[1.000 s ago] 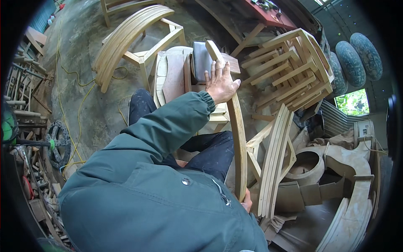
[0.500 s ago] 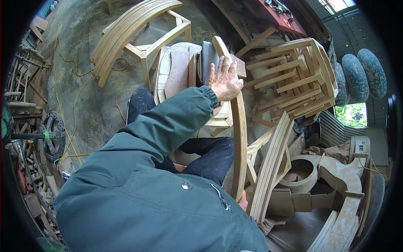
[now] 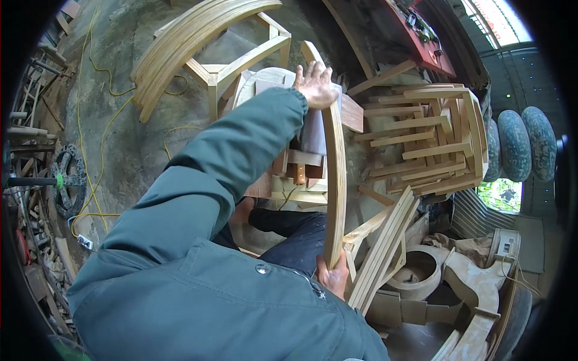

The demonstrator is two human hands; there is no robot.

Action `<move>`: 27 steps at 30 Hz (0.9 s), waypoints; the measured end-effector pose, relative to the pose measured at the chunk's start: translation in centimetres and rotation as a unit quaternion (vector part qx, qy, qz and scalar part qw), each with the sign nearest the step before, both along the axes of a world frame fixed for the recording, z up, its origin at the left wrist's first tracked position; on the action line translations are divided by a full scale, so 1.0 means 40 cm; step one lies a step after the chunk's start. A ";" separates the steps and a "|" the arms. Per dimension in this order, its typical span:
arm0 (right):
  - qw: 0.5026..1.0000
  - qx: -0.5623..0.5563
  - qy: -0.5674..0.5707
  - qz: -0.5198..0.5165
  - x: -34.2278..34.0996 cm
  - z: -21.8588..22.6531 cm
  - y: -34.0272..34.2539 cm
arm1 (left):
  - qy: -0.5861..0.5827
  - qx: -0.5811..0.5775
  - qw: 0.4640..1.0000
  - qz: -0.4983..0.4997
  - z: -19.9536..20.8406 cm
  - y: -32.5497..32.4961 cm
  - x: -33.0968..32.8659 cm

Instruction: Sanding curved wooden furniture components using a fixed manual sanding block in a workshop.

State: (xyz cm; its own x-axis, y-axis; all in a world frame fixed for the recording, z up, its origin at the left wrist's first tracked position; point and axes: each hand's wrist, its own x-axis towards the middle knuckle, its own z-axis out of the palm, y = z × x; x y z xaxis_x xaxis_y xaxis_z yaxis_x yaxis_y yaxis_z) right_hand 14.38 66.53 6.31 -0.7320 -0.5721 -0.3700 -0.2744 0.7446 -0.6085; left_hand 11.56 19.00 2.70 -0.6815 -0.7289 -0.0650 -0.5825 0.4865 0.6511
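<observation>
A long, curved wooden rail runs lengthwise in front of me, rising from my lap. My left hand lies across its far part with fingers stretched and spread, the palm pressing on it. Wrapped round the near end is my right hand, closed on the wood. Against the rail's left side stands a grey, smooth upright band on a low bench-like machine with wooden panels. My left sleeve hides part of that machine, and whether the rail touches the band is hard to make out.
Stacked curved rails rest on a wooden frame at the far left. More curved strips lean close on my right, beside a pile of wooden frames. Yellow cable crosses the concrete floor. A red table stands far right.
The rail has shifted away from me and slightly left. Both hands moved with it; my right hand now shows more fully. The whole view has turned a little.
</observation>
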 end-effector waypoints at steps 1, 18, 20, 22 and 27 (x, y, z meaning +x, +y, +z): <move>1.000 0.002 0.004 -0.001 -0.007 -0.007 -0.034 | 0.003 0.005 1.000 -0.001 -0.009 -0.036 -0.007; 0.985 -0.067 0.108 0.117 -0.124 -0.059 -0.371 | -0.049 0.019 0.998 0.024 -0.081 -0.353 -0.165; 0.986 -0.061 0.114 0.109 -0.113 -0.026 -0.330 | -0.066 0.011 0.998 0.010 -0.066 -0.315 -0.158; 0.987 -0.050 0.103 0.111 -0.109 -0.006 -0.279 | -0.079 0.027 0.996 -0.003 -0.045 -0.268 -0.136; 0.995 -0.008 0.053 0.083 -0.043 0.033 -0.136 | -0.064 0.019 0.998 -0.007 -0.017 -0.128 -0.089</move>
